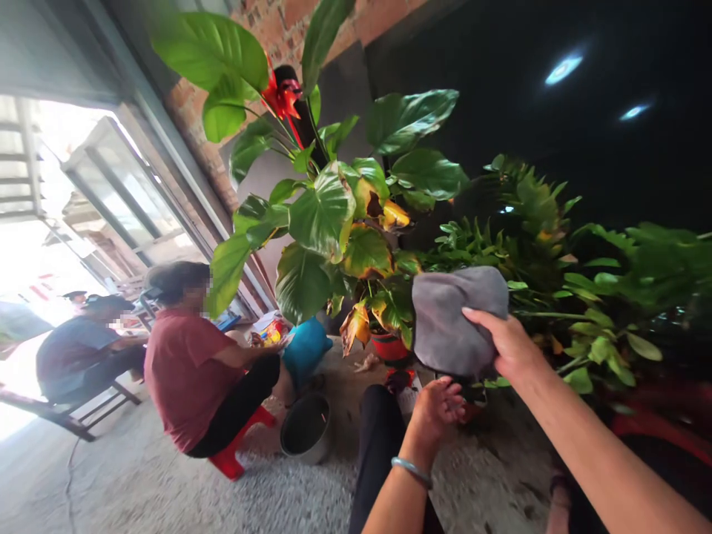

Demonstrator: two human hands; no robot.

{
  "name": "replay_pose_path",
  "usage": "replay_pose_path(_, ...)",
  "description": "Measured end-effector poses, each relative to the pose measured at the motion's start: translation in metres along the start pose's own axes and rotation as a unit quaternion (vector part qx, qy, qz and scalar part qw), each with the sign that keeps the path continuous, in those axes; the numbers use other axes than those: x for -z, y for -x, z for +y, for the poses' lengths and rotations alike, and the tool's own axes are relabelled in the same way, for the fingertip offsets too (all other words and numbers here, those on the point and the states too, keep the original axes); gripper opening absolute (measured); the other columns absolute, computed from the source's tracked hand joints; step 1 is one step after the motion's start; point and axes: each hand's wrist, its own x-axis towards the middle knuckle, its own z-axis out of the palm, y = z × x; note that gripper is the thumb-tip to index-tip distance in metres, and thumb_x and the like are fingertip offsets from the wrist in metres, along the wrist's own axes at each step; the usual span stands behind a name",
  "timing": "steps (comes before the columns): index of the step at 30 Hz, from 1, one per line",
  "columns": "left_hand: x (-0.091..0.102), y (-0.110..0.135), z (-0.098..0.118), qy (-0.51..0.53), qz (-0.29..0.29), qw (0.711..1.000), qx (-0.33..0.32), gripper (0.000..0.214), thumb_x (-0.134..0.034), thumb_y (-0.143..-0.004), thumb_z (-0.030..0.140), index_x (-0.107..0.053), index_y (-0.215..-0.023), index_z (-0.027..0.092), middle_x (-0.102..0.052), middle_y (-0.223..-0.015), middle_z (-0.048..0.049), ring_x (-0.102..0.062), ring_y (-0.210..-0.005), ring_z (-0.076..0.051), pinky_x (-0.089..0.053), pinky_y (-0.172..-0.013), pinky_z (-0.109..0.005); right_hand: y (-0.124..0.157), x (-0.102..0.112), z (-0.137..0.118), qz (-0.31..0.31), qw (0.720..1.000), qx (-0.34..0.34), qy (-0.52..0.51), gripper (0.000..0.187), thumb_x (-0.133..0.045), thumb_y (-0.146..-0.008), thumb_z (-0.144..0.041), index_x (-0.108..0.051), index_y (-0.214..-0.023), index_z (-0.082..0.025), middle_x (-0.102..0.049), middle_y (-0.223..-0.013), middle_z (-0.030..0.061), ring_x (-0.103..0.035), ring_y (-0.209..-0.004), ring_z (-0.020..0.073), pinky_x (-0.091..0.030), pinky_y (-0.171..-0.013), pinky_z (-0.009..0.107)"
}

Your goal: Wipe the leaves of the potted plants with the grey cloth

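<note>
My right hand (509,343) grips a grey cloth (453,319) and holds it up against the foliage of the green plants (534,245). Its fingers curl round the cloth's right edge. My left hand (437,408), with a silver bangle on the wrist, hovers just below the cloth, fingers loosely curled with nothing visible in them. A big-leaved plant (328,215) with some yellowing leaves stands in a red pot (389,346) just left of the cloth.
A person in a red shirt (192,371) sits on a low red stool at the left, beside a metal pot (305,426) on the gravel floor. Another person (83,352) sits further left on a bench. A brick wall and open doorway lie behind.
</note>
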Motion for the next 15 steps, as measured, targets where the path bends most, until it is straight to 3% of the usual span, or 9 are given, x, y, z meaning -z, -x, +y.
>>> replay_pose_path(2, -0.001, -0.006, 0.009, -0.003, 0.019, 1.000, -0.011, 0.013, -0.056, -0.080, 0.019, -0.063, -0.090, 0.014, -0.067, -0.084, -0.0074, -0.059, -0.066, -0.017, -0.047, -0.074, -0.034, -0.017, -0.012, 0.000, 0.025, 1.000, 0.002, 0.007, 0.026, -0.077, -0.043, -0.028, -0.070, -0.066, -0.021, -0.075, -0.064, 0.0012, -0.068, -0.075, 0.0254, -0.051, -0.065, 0.033)
replay_pose_path(4, -0.002, -0.017, 0.020, -0.002, 0.045, 0.999, -0.026, 0.012, -0.056, -0.080, 0.019, -0.062, -0.089, 0.015, -0.066, -0.087, -0.0080, -0.057, -0.066, -0.016, -0.047, -0.071, -0.033, -0.020, -0.005, 0.014, 0.041, 0.998, -0.024, 0.029, 0.019, -0.076, -0.041, -0.024, -0.067, -0.057, -0.021, -0.072, -0.056, 0.0020, -0.067, -0.067, 0.0258, -0.049, -0.060, 0.033)
replay_pose_path(7, -0.003, -0.038, 0.042, 0.006, 0.083, 0.995, -0.060, 0.012, -0.057, -0.080, 0.023, -0.059, -0.091, 0.017, -0.063, -0.100, -0.0084, -0.058, -0.073, -0.016, -0.048, -0.071, -0.030, 0.002, 0.034, 0.042, 0.042, 0.993, -0.086, 0.070, 0.013, -0.075, -0.037, -0.023, -0.065, -0.045, -0.019, -0.068, -0.047, 0.0080, -0.063, -0.051, 0.0269, -0.047, -0.053, 0.037)
replay_pose_path(9, -0.004, -0.052, 0.056, 0.009, 0.102, 0.992, -0.073, 0.015, -0.057, -0.081, 0.027, -0.057, -0.094, 0.020, -0.059, -0.105, -0.0079, -0.057, -0.079, -0.017, -0.048, -0.073, -0.030, 0.023, 0.062, 0.047, 0.025, 0.988, -0.130, 0.084, 0.015, -0.076, -0.036, -0.026, -0.066, -0.044, -0.017, -0.069, -0.049, 0.0113, -0.063, -0.048, 0.0283, -0.048, -0.052, 0.039)
replay_pose_path(12, -0.009, -0.069, 0.070, 0.001, 0.101, 0.992, -0.073, 0.017, -0.059, -0.081, 0.032, -0.056, -0.093, 0.021, -0.058, -0.100, -0.0073, -0.057, -0.081, -0.018, -0.048, -0.075, -0.032, 0.035, 0.079, 0.022, -0.020, 0.987, -0.153, 0.054, 0.023, -0.079, -0.038, -0.031, -0.071, -0.054, -0.017, -0.072, -0.054, 0.0107, -0.068, -0.055, 0.0303, -0.052, -0.057, 0.039)
replay_pose_path(15, -0.019, -0.081, 0.074, -0.015, 0.074, 0.994, -0.074, 0.015, -0.061, -0.080, 0.032, -0.057, -0.087, 0.018, -0.059, -0.087, -0.0065, -0.059, -0.079, -0.019, -0.048, -0.077, -0.034, 0.009, 0.062, -0.017, -0.002, 0.999, -0.049, 0.006, 0.028, -0.081, -0.041, -0.030, -0.073, -0.065, -0.018, -0.075, -0.062, 0.0083, -0.070, -0.066, 0.0301, -0.053, -0.062, 0.037)
